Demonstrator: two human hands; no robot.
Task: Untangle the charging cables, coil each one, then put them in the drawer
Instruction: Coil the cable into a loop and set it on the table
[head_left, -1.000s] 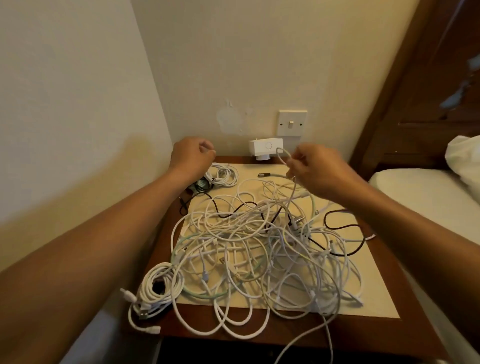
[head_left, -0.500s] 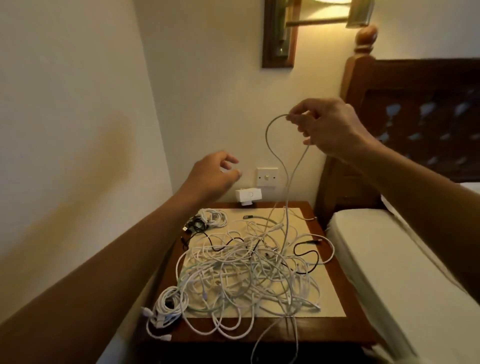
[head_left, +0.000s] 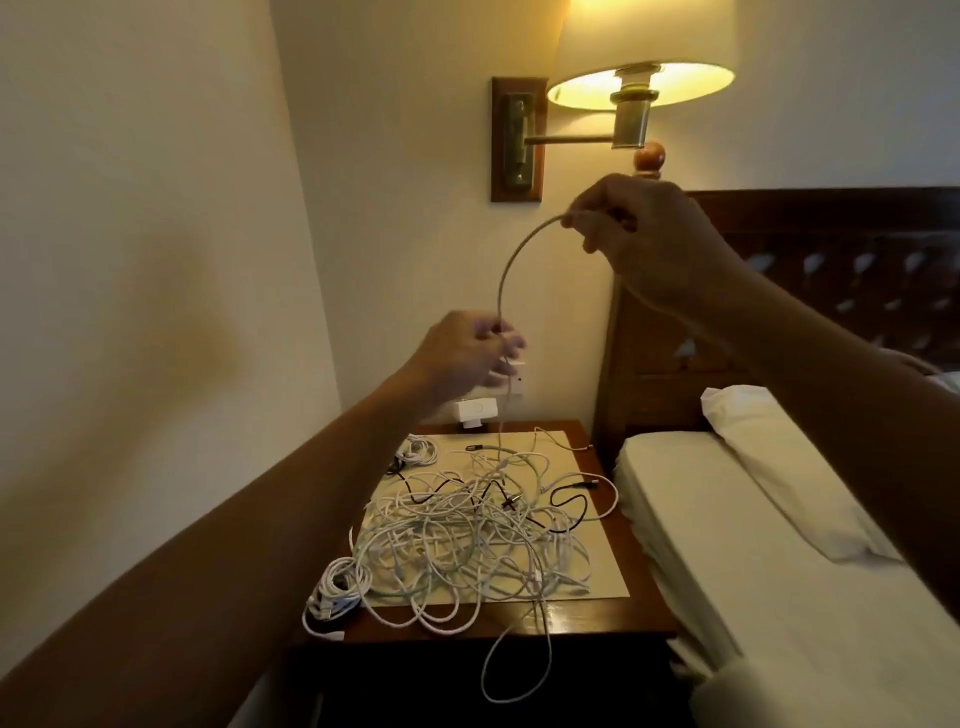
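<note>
A bedroom is indicated by a bed (head_left: 737, 551) with a wooden headboard (head_left: 857, 234), a bedside table (head_left: 584, 619) and a lit wall lamp (head_left: 644, 47)

Your counter (head_left: 597, 621) is a dark wooden bedside stand, and a cream mat (head_left: 605, 579) covers most of its top. A loose tangle of white charging cables (head_left: 467, 535) sprawls over the mat, with a black cable (head_left: 569, 512) threaded through it toward the right edge. A coiled white bundle (head_left: 340, 584) sits at the front left corner, a smaller coil (head_left: 418, 451) lies near the back left, and a white plug adapter (head_left: 475, 410) is at the back edge. Two loops (head_left: 514, 665) hang over the front edge.
</note>
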